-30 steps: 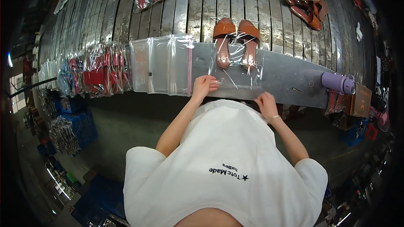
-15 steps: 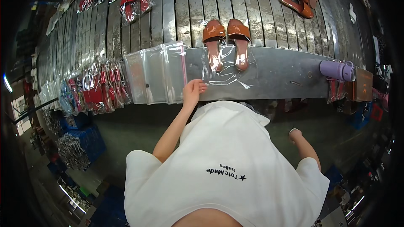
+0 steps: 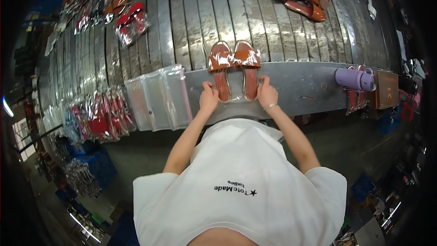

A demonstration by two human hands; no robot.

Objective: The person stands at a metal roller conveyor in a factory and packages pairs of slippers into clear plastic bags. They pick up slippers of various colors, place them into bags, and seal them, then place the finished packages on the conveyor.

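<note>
A pair of brown slide sandals, the left one (image 3: 221, 66) and the right one (image 3: 247, 66), lies side by side with heels toward me. A clear plastic bag (image 3: 236, 89) encloses them. At the bag's left edge, my left hand (image 3: 209, 98) is closed with its fingertips pinching the film. My right hand (image 3: 267, 94), a pale band at its wrist, grips the opposite edge beside the right sandal. The sandals' heels rest over the smooth grey ledge (image 3: 291, 84), their toes over the slatted metal conveyor (image 3: 191, 27).
Left of my hands lie clear flat bags (image 3: 157, 100), then bagged red sandals (image 3: 102, 111). Bagged red sandals (image 3: 132, 23) sit far left on the conveyor; loose brown sandals (image 3: 307, 0) are piled far right. A purple tumbler (image 3: 354, 79) and a brown box (image 3: 386, 90) stand right.
My right hand has come up from the low right to the bag's right edge. My left hand has closed on the left edge. The bagged sandals have shifted slightly nearer me.
</note>
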